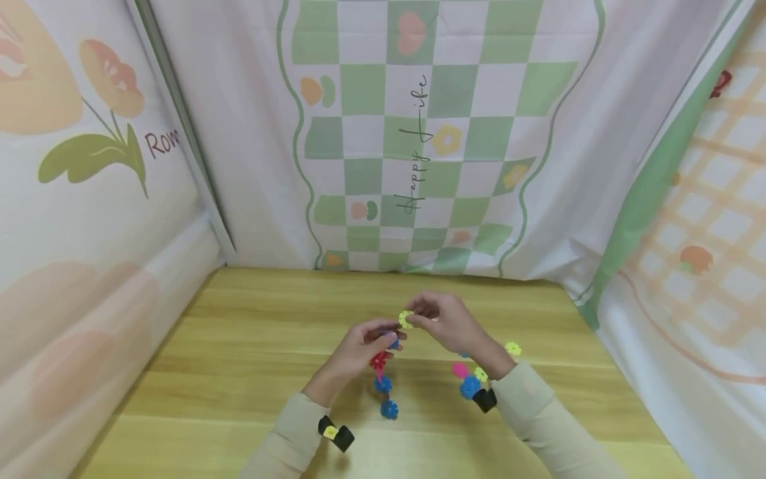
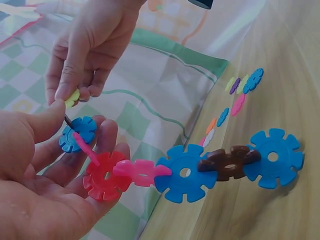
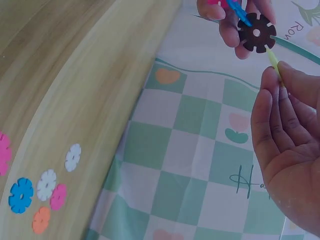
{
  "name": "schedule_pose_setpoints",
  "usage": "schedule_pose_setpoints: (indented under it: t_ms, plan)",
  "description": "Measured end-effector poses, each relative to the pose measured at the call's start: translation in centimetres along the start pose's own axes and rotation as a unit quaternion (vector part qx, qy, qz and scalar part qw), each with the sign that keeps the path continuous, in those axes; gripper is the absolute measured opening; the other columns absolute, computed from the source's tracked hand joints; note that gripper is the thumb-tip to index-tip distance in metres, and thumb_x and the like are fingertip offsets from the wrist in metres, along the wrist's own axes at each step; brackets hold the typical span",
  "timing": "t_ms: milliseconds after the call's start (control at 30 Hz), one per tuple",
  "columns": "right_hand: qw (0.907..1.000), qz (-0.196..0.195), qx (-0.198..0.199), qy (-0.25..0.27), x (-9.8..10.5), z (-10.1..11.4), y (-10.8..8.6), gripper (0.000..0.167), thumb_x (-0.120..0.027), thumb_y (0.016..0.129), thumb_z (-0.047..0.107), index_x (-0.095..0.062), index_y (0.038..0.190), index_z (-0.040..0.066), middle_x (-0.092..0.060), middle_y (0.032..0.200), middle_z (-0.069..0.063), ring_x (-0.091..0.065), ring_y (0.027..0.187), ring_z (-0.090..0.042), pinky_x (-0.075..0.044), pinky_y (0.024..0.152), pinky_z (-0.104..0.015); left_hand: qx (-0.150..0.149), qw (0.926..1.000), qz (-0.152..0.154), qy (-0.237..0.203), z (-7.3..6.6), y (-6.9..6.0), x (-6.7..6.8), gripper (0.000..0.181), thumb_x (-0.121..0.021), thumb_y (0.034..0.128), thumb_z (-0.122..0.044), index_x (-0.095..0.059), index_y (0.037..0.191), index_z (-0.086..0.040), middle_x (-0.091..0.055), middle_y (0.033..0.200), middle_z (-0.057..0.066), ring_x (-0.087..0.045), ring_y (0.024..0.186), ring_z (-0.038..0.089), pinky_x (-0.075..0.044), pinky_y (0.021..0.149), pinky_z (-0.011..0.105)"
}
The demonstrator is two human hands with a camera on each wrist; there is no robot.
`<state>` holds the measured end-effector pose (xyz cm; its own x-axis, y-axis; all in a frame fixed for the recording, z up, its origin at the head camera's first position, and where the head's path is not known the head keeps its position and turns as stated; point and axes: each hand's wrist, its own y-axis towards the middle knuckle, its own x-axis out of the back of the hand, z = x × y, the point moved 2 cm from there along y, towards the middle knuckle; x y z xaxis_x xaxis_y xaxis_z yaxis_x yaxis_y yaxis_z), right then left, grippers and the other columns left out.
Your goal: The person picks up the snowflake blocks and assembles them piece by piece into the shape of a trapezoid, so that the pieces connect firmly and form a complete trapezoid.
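The left hand, fingers curled round the upper end of the disc chain, should steady the brown slotted disc. The right hand, thumb and forefinger pinching 1 yellow disc at the brown rim, should push squarely, slot to slot. Chain: 3 blue, 2 brown, 2 pink, 1 red. Right wrist view: 6 loose flower discs: 2 pink, 1 blue, 1 orange, 2 white.

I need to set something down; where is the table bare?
The table looks bare between the left curtain and left hand, and along the back curtain. Loose discs crowd the right sleeve; a disc chain trails from the left hand.
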<state>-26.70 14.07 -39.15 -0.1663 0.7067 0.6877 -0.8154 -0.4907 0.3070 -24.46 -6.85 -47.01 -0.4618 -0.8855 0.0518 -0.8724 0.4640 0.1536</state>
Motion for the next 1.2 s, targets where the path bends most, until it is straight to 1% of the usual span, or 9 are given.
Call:
schedule_pose_setpoints:
  t_ms: [200, 367, 467, 567, 667, 733, 900, 967, 1200]
  plan:
    - [0.9998, 0.010, 0.008, -0.014, -0.1, 0.5, 0.3, 0.014, -0.075, 0.099, 0.013, -0.075, 0.112, 0.008, -0.078, 0.097, -0.001, -0.071, 0.086, -0.009, -0.061, 0.080, -0.026, 0.014, 0.9998, 0.001, -0.016, -0.1, 0.0, -0.1, 0.039, -0.057, 0.1107, -0.022, -0.060, 0.147, -0.007, -0.069, 0.137, 0.020, -0.065, 0.126, 0.046, -0.059, 0.104, 0.052]
    - [0.9994, 0.026, 0.006, -0.023, -0.2, 0.8, 0.9, 0.014, -0.074, 0.099, 0.012, -0.076, 0.112, 0.007, -0.079, 0.097, -0.002, -0.071, 0.085, -0.009, -0.061, 0.078, -0.024, 0.035, 0.9989, -0.006, -0.031, -0.1, 0.0, -0.1, 0.043, -0.053, 0.1123, -0.031, -0.059, 0.147, -0.006, -0.071, 0.136, 0.016, -0.064, 0.128, 0.037, -0.056, 0.107, 0.049]
    - [0.9992, 0.029, 0.004, -0.025, -0.3, 1.0, 1.1, 0.013, -0.074, 0.099, 0.011, -0.077, 0.111, 0.006, -0.079, 0.096, -0.002, -0.072, 0.085, -0.011, -0.061, 0.077, -0.023, 0.040, 0.9985, -0.016, -0.032, 0.0, 0.1, 0.0, 0.046, -0.055, 0.1116, -0.033, -0.060, 0.146, -0.003, -0.073, 0.134, 0.015, -0.067, 0.116, 0.027, -0.058, 0.097, 0.035]
    - [0.9992, 0.034, -0.001, -0.021, -0.4, 1.1, 1.3, 0.012, -0.074, 0.099, 0.010, -0.077, 0.109, 0.006, -0.079, 0.095, -0.002, -0.075, 0.086, -0.018, -0.061, 0.077, -0.023, 0.040, 0.9984, -0.030, -0.024, 0.1, 0.1, -0.1, 0.042, -0.058, 0.1103, -0.029, -0.064, 0.142, -0.002, -0.074, 0.131, 0.017, -0.066, 0.090, 0.015, -0.055, 0.073, 0.021]
    - [0.9990, 0.038, -0.005, -0.024, -0.6, 1.2, 1.4, 0.010, -0.074, 0.099, 0.010, -0.077, 0.108, 0.008, -0.079, 0.095, -0.002, -0.075, 0.086, -0.020, -0.061, 0.076, -0.023, 0.040, 0.9980, -0.046, -0.017, 0.0, 0.0, -0.2, 0.037, -0.059, 0.1099, -0.026, -0.068, 0.137, -0.002, -0.075, 0.127, 0.018, -0.058, 0.070, 0.010, -0.049, 0.057, 0.018]
    - [0.9988, 0.040, -0.005, -0.027, -0.8, 1.3, 1.5, 0.009, -0.074, 0.099, 0.010, -0.078, 0.107, 0.008, -0.079, 0.095, -0.003, -0.075, 0.085, -0.019, -0.061, 0.075, -0.023, 0.040, 0.9975, -0.053, -0.022, -0.1, -0.1, -0.3, 0.035, -0.060, 0.1095, -0.026, -0.070, 0.135, -0.003, -0.076, 0.124, 0.018, -0.056, 0.066, 0.009, -0.048, 0.055, 0.018]
    - [0.9984, 0.046, -0.005, -0.033, -0.8, 1.3, 1.7, 0.007, -0.074, 0.098, 0.009, -0.077, 0.105, 0.008, -0.079, 0.092, -0.003, -0.074, 0.083, -0.020, -0.061, 0.073, -0.024, 0.048, 0.9963, -0.056, -0.044, -0.1, -0.1, -0.3, 0.035, -0.062, 0.1087, -0.026, -0.070, 0.134, -0.003, -0.076, 0.125, 0.019, -0.059, 0.071, 0.008, -0.049, 0.058, 0.018]
    - [0.9981, 0.051, -0.009, -0.033, -0.8, 1.3, 1.7, 0.007, -0.075, 0.098, 0.009, -0.078, 0.105, 0.008, -0.078, 0.092, -0.002, -0.074, 0.082, -0.019, -0.061, 0.072, -0.023, 0.051, 0.9959, -0.056, -0.050, 0.0, -0.1, -0.3, 0.034, -0.062, 0.1086, -0.024, -0.070, 0.133, -0.003, -0.075, 0.125, 0.021, -0.058, 0.070, 0.008, -0.048, 0.057, 0.017]
    - [0.9981, 0.057, -0.004, -0.023, -1.2, 1.1, 2.0, 0.007, -0.076, 0.097, 0.007, -0.078, 0.104, 0.006, -0.079, 0.092, -0.005, -0.073, 0.078, -0.014, -0.061, 0.069, -0.023, 0.039, 0.9957, -0.077, -0.033, 0.6, 0.1, -0.1, 0.031, -0.063, 0.1076, -0.018, -0.072, 0.129, 0.003, -0.079, 0.111, 0.014, -0.055, 0.064, 0.007, -0.045, 0.051, 0.016]
